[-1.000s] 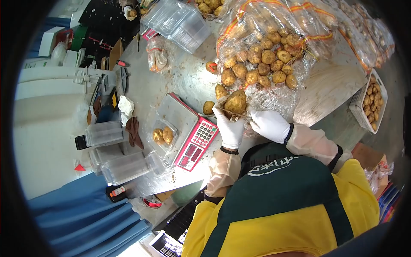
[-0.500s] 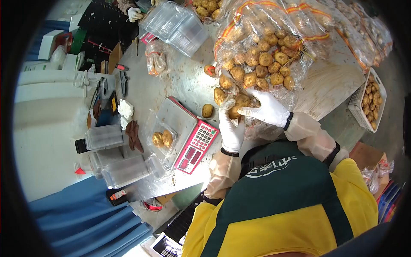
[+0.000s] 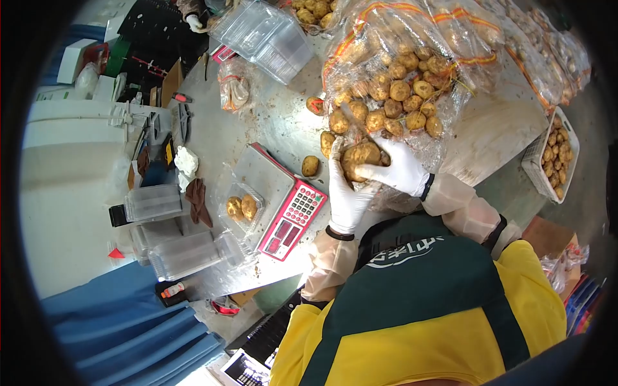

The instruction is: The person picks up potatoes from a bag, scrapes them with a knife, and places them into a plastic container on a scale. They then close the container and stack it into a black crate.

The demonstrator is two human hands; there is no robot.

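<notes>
Left hand (image 3: pixel 347 196): gloved, fingers curled up the left side of a large potato (image 3: pixel 360 157). Right hand (image 3: pixel 400 168): gloved, laid against the potato's right side, thumb across its front. Both my hands are full with this one piece; two are used, I judge, because it is broad for a single palm. Whether the thin film about it is caught in my fingers, I cannot tell.

Bag (image 3: pixel 396 22): clear, orange-banded, just beyond my hands, its spilled potatoes (image 3: pixel 399 90) crowding the space ahead.

Scale (image 3: pixel 301 206): left of my left hand, keys facing my side, likely for easy reading. On it, a clear tray (image 3: pixel 261 201) with two potatoes, probably set there for weighing.

Loose potato (image 3: pixel 310 166): on the table (image 3: pixel 283 122), between my left hand and the scale's far corner, somewhat in the way.

Tubs (image 3: pixel 261 38): stacked, farther off; near them, a co-worker's hand (image 3: pixel 195 24).

Crate (image 3: pixel 531 164): potato-filled, far right.
</notes>
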